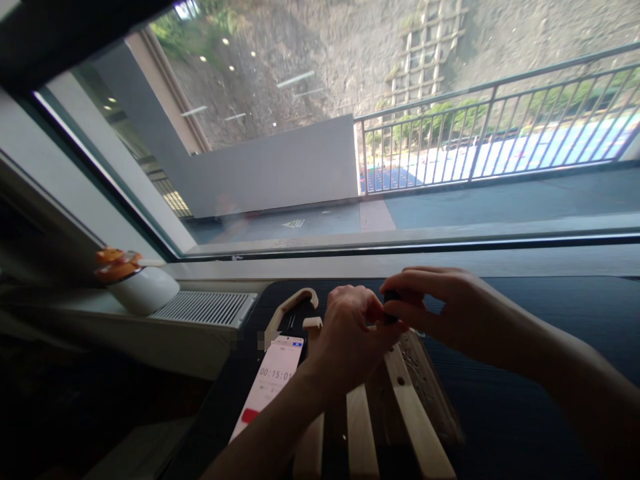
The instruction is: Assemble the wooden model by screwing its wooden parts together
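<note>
My right hand [425, 297] pinches a small black object [391, 303] between thumb and fingers; its kind cannot be made out. Against it, my left hand [353, 320] is closed, back toward me, and what its fingers grip is mostly hidden. Below the hands lie pale wooden slats [405, 387], one with a dark hole. Beside them on the dark table [505, 380] is a brown wooden board [430, 380] with small bits on it. A curved wooden piece [293, 303] rests left of my left hand.
A phone [273, 383] showing a running timer lies left of the slats, partly behind my left forearm. On the sill at the left, a white and orange round object [143, 283] stands beside a vent grille [205, 308]. A window [300, 167] rises behind the table.
</note>
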{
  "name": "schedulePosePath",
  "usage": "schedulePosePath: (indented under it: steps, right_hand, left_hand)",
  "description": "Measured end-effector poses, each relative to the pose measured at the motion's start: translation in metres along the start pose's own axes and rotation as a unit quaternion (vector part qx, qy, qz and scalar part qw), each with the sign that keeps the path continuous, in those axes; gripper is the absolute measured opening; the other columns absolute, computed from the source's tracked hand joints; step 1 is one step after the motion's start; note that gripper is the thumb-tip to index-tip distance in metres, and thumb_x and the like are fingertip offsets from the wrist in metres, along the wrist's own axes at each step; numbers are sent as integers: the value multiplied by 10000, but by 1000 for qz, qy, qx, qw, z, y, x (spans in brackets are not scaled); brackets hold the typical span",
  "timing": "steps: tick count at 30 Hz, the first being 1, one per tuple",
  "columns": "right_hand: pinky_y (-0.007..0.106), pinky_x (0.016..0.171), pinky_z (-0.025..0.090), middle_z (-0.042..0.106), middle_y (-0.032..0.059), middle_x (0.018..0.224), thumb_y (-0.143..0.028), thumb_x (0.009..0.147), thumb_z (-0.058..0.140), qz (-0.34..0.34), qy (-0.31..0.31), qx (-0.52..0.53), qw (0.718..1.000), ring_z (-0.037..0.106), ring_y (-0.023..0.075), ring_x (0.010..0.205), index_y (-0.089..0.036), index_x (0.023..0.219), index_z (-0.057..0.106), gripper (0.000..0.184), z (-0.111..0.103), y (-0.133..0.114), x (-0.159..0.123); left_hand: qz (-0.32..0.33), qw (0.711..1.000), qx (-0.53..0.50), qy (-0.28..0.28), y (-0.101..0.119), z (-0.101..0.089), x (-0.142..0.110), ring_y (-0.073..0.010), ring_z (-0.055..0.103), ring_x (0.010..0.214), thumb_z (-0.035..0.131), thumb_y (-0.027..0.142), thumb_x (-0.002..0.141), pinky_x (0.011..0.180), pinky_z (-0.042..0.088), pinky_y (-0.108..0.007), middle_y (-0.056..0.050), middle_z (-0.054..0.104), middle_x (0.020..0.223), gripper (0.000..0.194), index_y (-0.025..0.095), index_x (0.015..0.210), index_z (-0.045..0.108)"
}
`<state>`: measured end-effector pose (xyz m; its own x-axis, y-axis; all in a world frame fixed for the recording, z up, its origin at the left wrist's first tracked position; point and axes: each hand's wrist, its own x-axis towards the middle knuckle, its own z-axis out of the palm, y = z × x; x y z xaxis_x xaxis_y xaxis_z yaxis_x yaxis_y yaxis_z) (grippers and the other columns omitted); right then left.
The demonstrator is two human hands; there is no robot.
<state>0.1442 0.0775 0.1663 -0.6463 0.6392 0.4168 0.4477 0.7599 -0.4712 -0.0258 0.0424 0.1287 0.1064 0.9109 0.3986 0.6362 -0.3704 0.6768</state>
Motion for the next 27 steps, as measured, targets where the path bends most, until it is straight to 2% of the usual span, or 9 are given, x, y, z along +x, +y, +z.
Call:
schedulePosePath:
  steps: [4, 7, 11, 16, 22, 27]
  right_hand:
    - [226, 549, 372, 602, -23, 702, -389, 886, 532, 4, 0, -4, 1000, 505, 107, 602, -227, 897, 635, 193, 1, 1, -1]
    - [228, 551, 371, 611, -24, 705, -384, 887, 530, 8, 0, -2, 1000, 506, 105, 604, -227, 869, 642, 194, 1, 1, -2]
    - [231, 545, 371, 604, -29, 683, -402, 886, 528, 13, -2, -1, 1000, 504, 105, 594, -231, 861, 645, 209, 1, 0, -1]
    - [232, 546, 382, 619, -21, 688, -387, 869, 549, 12, -6, 10, 1000, 514, 108, 590, -226, 882, 658, 195, 0, -2, -1]
    - [232, 553, 379, 616, -21, 696, -364, 871, 544, 13, -10, 1, 1000, 518, 109, 601, -231, 908, 659, 180, 0, -4, 0]
    - [225, 557, 377, 607, -40, 686, -367, 867, 557, 15, -3, -1, 1000, 514, 98, 597, -243, 910, 652, 162, 1, -3, -1]
  left_hand:
    - [-6, 1000, 0, -22, 4, -4, 1, -173, 495, 762, 703, 243, 717, 690, 384, -287, 13, 539, 670, 223, 182, 608, 518]
    - [4, 999, -5, -47, 6, -7, 1, -172, 515, 785, 675, 197, 735, 725, 393, -296, 5, 569, 720, 114, 177, 674, 581]
    - [21, 999, -15, -47, 4, -6, 1, -171, 536, 810, 652, 183, 741, 780, 392, -314, 8, 597, 752, 34, 185, 732, 619]
    - [26, 999, 25, -18, 0, 0, 1, -167, 525, 758, 678, 285, 733, 804, 378, -344, 21, 567, 684, 136, 186, 684, 599]
    - [22, 999, 32, 1, -1, 0, 1, -167, 515, 745, 665, 248, 733, 781, 379, -341, 26, 552, 655, 176, 182, 633, 537]
    - [14, 1000, 16, -17, 2, -3, 1, -173, 529, 761, 663, 224, 730, 780, 393, -341, 13, 583, 689, 136, 180, 649, 563]
